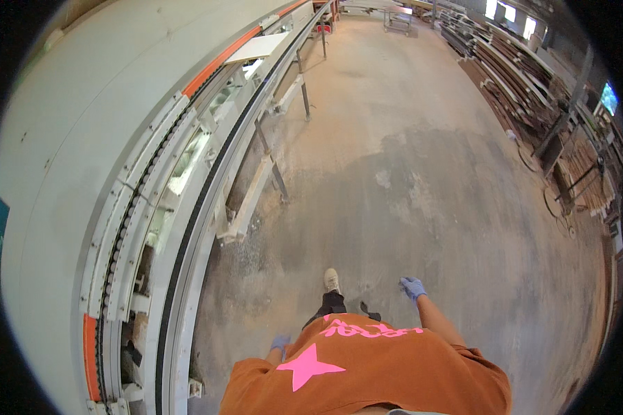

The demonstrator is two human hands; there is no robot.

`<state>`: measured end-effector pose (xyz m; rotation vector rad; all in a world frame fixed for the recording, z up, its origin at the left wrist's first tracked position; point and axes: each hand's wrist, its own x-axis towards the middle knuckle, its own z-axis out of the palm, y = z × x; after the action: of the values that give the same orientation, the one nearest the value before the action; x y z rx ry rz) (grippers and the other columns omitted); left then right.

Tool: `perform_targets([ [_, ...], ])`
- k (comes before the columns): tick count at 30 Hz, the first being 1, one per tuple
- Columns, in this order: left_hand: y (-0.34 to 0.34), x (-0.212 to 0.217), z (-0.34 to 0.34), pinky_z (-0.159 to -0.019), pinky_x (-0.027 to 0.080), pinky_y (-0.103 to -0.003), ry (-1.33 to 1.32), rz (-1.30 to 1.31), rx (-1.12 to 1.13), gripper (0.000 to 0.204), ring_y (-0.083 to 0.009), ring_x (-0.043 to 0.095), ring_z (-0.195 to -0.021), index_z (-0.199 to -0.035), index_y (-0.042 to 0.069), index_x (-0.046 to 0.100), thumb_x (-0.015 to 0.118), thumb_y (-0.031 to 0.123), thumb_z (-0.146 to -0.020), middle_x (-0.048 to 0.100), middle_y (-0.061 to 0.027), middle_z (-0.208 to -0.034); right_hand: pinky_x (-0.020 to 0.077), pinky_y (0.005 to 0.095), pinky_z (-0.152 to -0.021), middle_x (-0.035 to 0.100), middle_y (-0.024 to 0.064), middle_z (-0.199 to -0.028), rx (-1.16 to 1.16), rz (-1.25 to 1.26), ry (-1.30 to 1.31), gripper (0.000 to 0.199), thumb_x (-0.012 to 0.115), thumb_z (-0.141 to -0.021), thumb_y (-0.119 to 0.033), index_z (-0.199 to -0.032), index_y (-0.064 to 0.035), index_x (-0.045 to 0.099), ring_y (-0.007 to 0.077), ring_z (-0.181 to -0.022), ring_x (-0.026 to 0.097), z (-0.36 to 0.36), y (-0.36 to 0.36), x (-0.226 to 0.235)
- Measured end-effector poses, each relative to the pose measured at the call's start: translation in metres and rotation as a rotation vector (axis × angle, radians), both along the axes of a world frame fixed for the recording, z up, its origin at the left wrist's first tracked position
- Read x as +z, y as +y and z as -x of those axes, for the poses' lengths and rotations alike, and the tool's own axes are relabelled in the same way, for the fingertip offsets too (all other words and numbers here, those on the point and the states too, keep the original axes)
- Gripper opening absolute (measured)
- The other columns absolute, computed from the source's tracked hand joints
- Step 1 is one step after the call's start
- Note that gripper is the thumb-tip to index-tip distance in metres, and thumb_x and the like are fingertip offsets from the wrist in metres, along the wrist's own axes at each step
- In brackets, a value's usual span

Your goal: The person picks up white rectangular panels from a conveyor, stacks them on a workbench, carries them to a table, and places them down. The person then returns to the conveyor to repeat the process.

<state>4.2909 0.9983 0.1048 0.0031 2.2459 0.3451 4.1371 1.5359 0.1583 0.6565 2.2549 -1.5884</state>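
Gloved right hand (pixel 412 287) empty, swung over dusty floor (pixel 422 180).

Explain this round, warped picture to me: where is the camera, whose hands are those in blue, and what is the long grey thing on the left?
The camera sits on a person's head and looks down, and its very wide lens bends straight lines and rounds the picture. The orange shirt with a pink star is the wearer's own. Both hands wear blue gloves: the left hand hangs low by the shirt, the right hand swings out to the side. Both are empty. One pale shoe steps forward on a dusty concrete floor. On the left runs a long grey machine with a conveyor track along its edge and a white panel lying on it far ahead. Stacks of boards line the right side.
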Motion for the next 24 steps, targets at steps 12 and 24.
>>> perform_targets([
  [12, 0.056, 0.054, 0.499, -0.069, 0.047, -0.044, 0.275, -0.249, 0.608, 0.036, -0.0310, 0.061, -0.076, -0.096, 0.004, 0.064, 0.055, 0.038, -0.087, 0.065, -0.0197, -0.086, 0.0486, 0.0343, -0.058, 0.065, 0.0081, -0.078, -0.175, 0.036, -0.198, 0.033, 0.060, -0.083, -0.030, -0.092, 0.0014, 0.066, 0.0179, -0.066, 0.060, 0.221, 0.090, -0.067],
  [24, 0.237, 0.042, 0.868, -0.053, 0.044, -0.034, 0.454, -0.412, 0.585, 0.031, -0.0160, 0.052, -0.059, -0.082, 0.004, 0.060, 0.056, 0.034, -0.088, 0.057, -0.0066, -0.068, 0.0510, 0.0394, -0.063, 0.066, 0.0109, -0.088, 0.696, -0.872, -0.142, 0.027, 0.049, -0.084, -0.025, -0.097, -0.0072, 0.065, 0.0255, -0.074, 0.064, 0.483, 0.301, -0.161],
])
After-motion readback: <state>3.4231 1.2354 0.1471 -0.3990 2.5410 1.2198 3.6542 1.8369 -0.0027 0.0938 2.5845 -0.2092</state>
